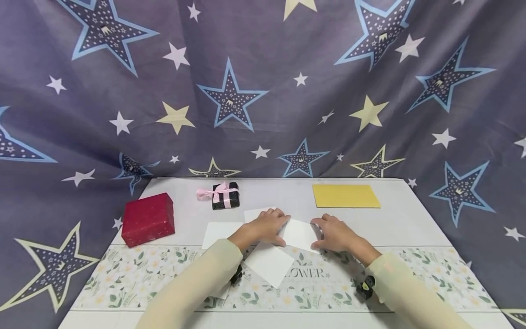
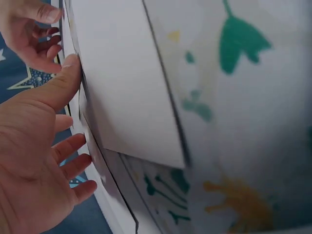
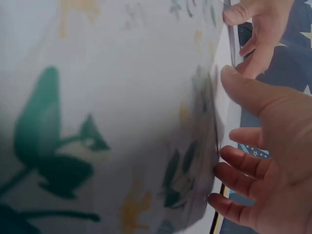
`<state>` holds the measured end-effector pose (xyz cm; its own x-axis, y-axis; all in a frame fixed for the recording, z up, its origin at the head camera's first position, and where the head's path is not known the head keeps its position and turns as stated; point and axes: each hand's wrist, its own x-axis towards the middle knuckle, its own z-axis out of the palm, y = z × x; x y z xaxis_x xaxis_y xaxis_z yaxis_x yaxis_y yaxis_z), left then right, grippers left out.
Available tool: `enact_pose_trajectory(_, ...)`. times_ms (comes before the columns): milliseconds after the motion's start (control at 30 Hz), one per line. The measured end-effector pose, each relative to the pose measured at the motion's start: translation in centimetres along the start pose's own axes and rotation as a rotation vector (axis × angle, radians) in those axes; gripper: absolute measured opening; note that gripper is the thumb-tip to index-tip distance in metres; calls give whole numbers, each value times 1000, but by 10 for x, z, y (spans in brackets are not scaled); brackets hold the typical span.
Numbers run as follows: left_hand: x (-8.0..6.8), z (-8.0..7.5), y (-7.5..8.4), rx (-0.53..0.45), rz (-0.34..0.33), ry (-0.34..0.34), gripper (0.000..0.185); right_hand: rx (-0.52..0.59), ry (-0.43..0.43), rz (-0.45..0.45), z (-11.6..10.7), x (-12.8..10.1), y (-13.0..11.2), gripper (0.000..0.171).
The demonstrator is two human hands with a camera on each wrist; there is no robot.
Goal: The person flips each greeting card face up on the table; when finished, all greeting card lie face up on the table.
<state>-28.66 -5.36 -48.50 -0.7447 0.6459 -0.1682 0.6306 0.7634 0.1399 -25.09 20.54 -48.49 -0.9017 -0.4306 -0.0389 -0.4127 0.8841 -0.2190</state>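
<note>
In the head view, a white square card (image 1: 301,235) lies on the table between the two hands. My left hand (image 1: 268,226) is at its left edge, and the thumb touches the cards there. On the card's right side rests my right hand (image 1: 336,234), thumb and fingertips along the edge. Both wrist views show loosely bent, spread fingers: the left hand (image 2: 36,141) beside a white card (image 2: 126,83), the right hand (image 3: 278,141) over another card edge. More white cards lie around the left hand, one in front (image 1: 269,263) and one behind to the left (image 1: 221,232).
A red box (image 1: 148,219) stands at the left. Near the back are a small black box with a pink ribbon (image 1: 226,196) and a yellow envelope-like rectangle (image 1: 346,196). A flower-printed strip (image 1: 427,278) crosses the table (image 1: 415,224); a starry curtain (image 1: 263,41) hangs behind.
</note>
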Motion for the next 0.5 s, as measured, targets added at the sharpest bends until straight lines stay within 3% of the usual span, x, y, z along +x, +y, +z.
enact_pose_trajectory(167,3,-2,4,-5,-20,-26,93,-25,6,34,4,-1,-1,76)
enact_pose_trajectory(500,9,-6,6,11,-55,-48,83,10,17,76,9,3,0,77)
